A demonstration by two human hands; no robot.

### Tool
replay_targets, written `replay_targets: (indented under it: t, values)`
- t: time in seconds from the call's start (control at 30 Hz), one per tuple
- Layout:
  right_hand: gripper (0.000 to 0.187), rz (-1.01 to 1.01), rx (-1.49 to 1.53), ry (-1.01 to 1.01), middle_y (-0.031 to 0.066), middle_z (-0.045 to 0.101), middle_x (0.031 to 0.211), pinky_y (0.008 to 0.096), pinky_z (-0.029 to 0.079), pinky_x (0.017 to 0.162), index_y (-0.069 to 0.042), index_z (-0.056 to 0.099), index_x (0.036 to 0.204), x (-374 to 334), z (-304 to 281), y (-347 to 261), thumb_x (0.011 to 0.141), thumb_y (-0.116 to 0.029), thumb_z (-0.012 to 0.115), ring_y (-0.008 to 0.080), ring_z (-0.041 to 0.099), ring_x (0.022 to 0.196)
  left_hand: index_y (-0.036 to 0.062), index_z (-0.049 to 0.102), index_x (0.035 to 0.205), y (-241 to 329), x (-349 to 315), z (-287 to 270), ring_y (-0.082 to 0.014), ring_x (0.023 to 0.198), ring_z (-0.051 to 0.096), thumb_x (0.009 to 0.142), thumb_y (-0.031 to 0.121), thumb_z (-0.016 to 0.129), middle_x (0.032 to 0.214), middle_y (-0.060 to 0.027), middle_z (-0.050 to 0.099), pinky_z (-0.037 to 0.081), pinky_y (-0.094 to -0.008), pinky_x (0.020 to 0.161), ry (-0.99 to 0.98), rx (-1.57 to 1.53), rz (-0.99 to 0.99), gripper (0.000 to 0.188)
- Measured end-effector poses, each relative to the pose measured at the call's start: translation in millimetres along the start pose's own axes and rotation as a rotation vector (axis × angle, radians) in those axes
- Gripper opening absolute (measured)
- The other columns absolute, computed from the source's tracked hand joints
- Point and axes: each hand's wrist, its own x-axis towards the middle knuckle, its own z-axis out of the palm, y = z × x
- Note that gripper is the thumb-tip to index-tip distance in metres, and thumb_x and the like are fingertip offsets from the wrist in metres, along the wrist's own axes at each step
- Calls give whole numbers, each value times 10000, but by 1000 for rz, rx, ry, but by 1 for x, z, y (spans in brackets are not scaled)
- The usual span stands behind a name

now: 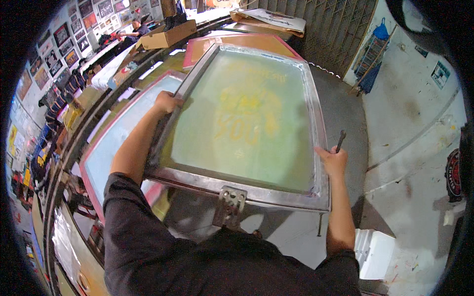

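A large silk-screen printing frame (322, 113), with metal sides and a greenish mesh (197, 143) bearing faint yellow lettering, is in front of me, its near edge toward my body. My left hand (169, 102) is closed around its left side. At its right side, my right hand (334, 160) is closed around a dark wrench (340, 140) that sticks up from the fist, with some fingers against the frame. A metal bracket (230, 206) with holes is attached to the middle of the near edge. A long bolt (320, 226) hangs below the near right corner.
A pink-edged screen with light blue mesh (116, 143) lies at left, and an orange one (269, 43) beyond. A cardboard box (168, 35) stands on a long dark rail. One person (134, 30) sits far left. A white wall (410, 113) rises at right, above a white container (376, 254).
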Motion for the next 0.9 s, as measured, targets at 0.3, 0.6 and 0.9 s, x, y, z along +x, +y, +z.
replay_targets:
  t: [0.3, 0.6, 0.9]
  values:
    - [515, -43, -96, 11, 29, 447, 521, 374, 355, 460, -85, 403, 534, 62, 95, -37, 541, -373, 829, 199, 374, 463, -27, 683, 763, -42, 101, 19, -263, 676, 631, 578, 364, 742, 717, -169, 652, 487, -362, 660, 17, -62, -53, 436]
    - [551, -90, -155, -96, 5, 413, 485, 317, 364, 468, -99, 365, 518, 70, 133, -48, 590, -401, 819, 134, 384, 463, 102, 627, 1042, -70, 111, -2, -216, 830, 615, 703, 221, 711, 940, -109, 653, 479, -335, 768, 136, -128, 261, 369]
    - [445, -125, -294, -203, 141, 604, 665, 389, 449, 615, -21, 558, 694, 70, 125, -41, 759, -449, 658, 309, 585, 637, -10, 598, 971, 78, -179, -4, -263, 768, 595, 643, 385, 788, 855, -147, 606, 478, -343, 689, 17, -133, 50, 547]
